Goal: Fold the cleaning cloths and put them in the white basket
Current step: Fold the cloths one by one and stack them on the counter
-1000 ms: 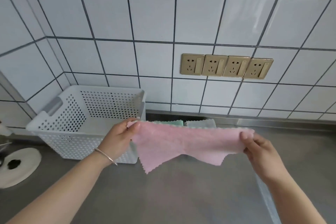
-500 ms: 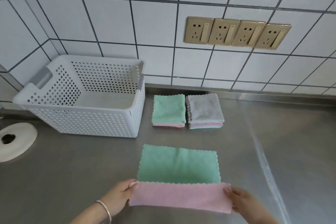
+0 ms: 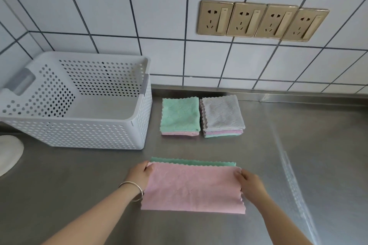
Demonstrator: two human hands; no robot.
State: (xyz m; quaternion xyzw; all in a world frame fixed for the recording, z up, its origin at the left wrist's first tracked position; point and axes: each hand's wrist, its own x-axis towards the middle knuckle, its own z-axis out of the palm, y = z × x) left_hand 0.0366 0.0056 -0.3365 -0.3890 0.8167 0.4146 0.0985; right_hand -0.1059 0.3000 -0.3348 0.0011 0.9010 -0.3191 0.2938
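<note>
- While the pink cloth point(image 3: 192, 187) lies folded on the counter point(image 3: 298, 165), green edge point(image 3: 193, 161) showing along its far side, left hand point(image 3: 140, 173) and right hand point(image 3: 250, 183) pinch its far corners.
- Bare counter lies between cloth, two stacks point(image 3: 180, 116) and basket point(image 3: 79, 135).

A white tiled wall point(image 3: 159, 6) with dark grout rises beyond the fingers, carrying 4 gold sockets point(image 3: 262, 22) above a stainless steel counter point(image 3: 298, 155) streaked by daylight.
</note>
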